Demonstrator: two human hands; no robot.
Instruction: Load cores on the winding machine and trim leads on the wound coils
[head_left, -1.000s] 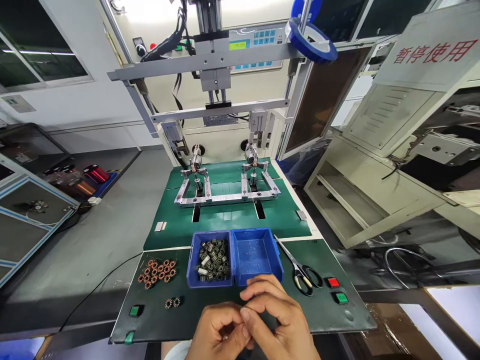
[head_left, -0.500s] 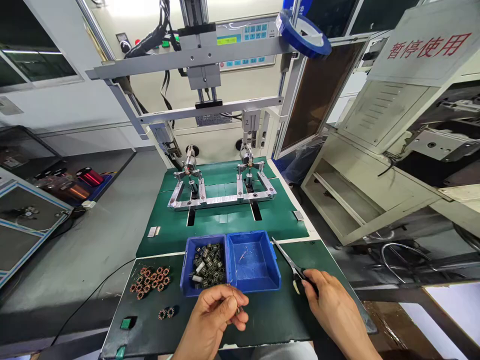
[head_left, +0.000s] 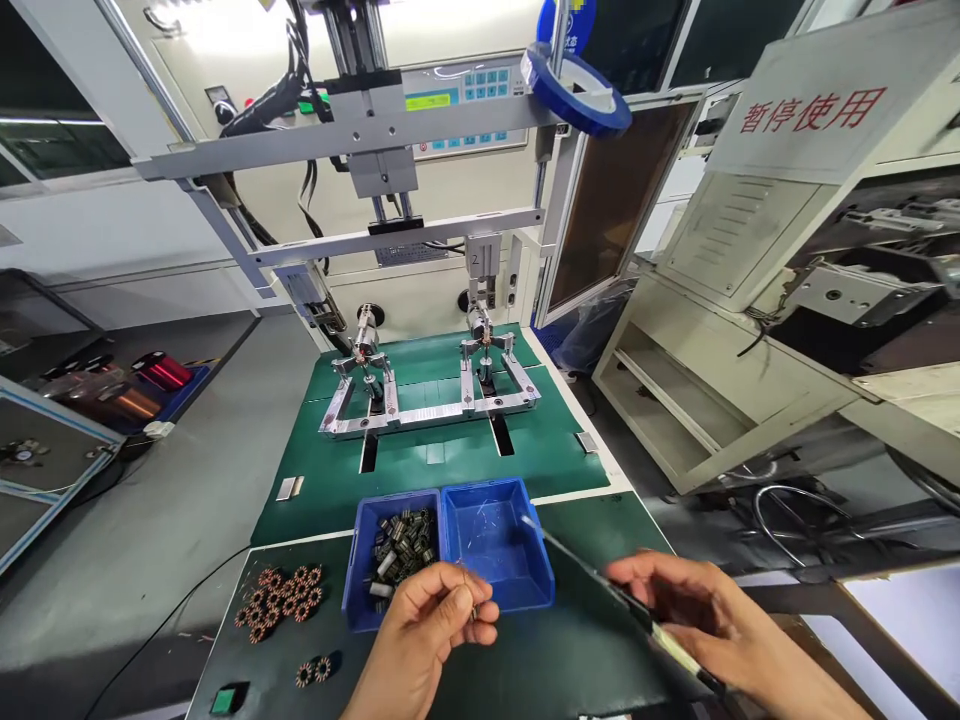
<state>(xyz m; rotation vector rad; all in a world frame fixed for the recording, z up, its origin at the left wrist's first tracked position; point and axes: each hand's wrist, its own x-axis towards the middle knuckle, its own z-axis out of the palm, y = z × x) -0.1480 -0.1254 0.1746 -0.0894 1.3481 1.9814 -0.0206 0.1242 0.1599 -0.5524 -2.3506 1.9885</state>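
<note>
Near the middle of the worktop's point(head_left: 570, 650) near edge, the left hand point(head_left: 427, 625) has a narrow grip, thumb and fingertips pinching a small part point(head_left: 474, 614) with a fine wire rising from it; the fingers hide most of the part. Towards the near right corner, the right hand point(head_left: 712, 620) has its grip around the handles of a pair of scissors point(head_left: 637, 611), blurred and raised, the blades pointing at the far left. The blade tip lies over the right side of a blue bin point(head_left: 499, 565) with wire scraps inside. Touching it on the left, a second bin point(head_left: 351, 575) holds dark ribbed pieces point(head_left: 409, 535). By the worktop's left edge sits a cluster of copper-wound rings point(head_left: 285, 597); two more rings point(head_left: 316, 668) lie nearer the near edge.
</note>
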